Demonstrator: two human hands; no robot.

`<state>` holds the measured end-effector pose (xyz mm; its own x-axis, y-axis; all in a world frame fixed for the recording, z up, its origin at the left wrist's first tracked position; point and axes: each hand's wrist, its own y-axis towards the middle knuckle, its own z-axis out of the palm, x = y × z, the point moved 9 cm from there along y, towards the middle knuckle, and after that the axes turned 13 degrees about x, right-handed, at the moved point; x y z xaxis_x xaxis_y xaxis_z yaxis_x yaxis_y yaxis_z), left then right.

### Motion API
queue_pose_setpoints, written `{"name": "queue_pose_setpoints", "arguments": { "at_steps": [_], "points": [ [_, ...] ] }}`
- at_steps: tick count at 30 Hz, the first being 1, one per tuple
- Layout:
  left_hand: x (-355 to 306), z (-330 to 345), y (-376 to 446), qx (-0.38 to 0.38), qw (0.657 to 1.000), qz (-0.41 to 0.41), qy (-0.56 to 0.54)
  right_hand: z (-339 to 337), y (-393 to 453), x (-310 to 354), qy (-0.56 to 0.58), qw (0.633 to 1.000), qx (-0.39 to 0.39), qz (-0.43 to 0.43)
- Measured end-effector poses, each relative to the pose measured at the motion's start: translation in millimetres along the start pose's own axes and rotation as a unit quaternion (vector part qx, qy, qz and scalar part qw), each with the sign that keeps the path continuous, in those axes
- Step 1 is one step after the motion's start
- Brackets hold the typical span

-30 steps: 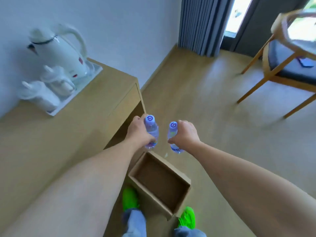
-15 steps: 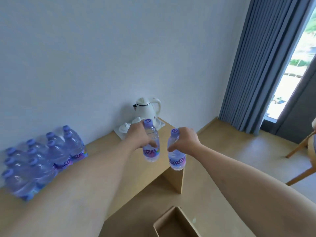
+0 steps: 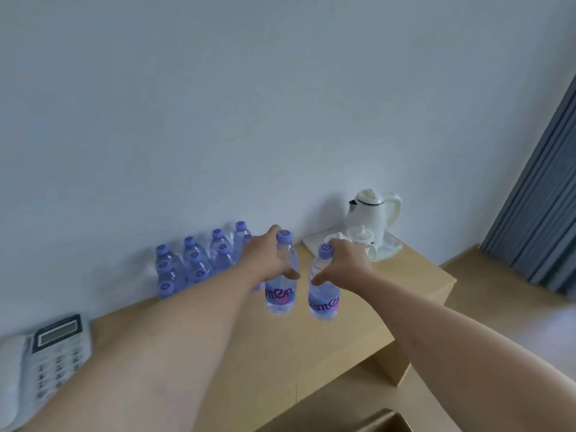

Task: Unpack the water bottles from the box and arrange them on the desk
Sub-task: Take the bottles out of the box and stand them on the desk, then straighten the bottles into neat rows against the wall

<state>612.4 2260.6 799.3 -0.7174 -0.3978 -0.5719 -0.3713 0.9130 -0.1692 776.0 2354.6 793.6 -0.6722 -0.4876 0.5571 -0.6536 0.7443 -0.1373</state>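
Each hand carries one clear plastic water bottle with a purple cap above the light wooden tabletop (image 3: 327,347). The left hand (image 3: 265,260) wraps its grip round the left bottle (image 3: 280,288); the right hand (image 3: 349,266) wraps the right bottle (image 3: 322,294). Both look full, so heavy and a bit squishy. Holding near the top seems safest. More bottles (image 3: 193,263) stand by the back edge.

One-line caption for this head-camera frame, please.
Left hand and right hand each grip a water bottle above the desk, beside bottles already standing by the wall.
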Motion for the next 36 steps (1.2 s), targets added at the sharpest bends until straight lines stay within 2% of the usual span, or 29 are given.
{"name": "queue_pose_setpoints", "arguments": {
  "at_steps": [6,16,23,32,36],
  "points": [
    [66,-15,-1,-0.003,0.999,-0.023,0.021,54,32,46,-0.009,0.998,0.05,-0.023],
    [124,-10,25,-0.007,0.995,-0.076,0.071,118,97,66,-0.039,0.99,0.118,-0.058],
    [136,-7,36,-0.016,0.984,-0.12,0.134,153,135,71,-0.014,0.983,0.167,-0.072],
    [139,3,46,-0.041,0.961,-0.161,0.222,160,163,83,-0.013,0.972,0.2,-0.119],
    [138,6,49,-0.009,0.956,-0.178,0.231,159,166,85,-0.042,0.967,0.212,-0.136]
  ]
}}
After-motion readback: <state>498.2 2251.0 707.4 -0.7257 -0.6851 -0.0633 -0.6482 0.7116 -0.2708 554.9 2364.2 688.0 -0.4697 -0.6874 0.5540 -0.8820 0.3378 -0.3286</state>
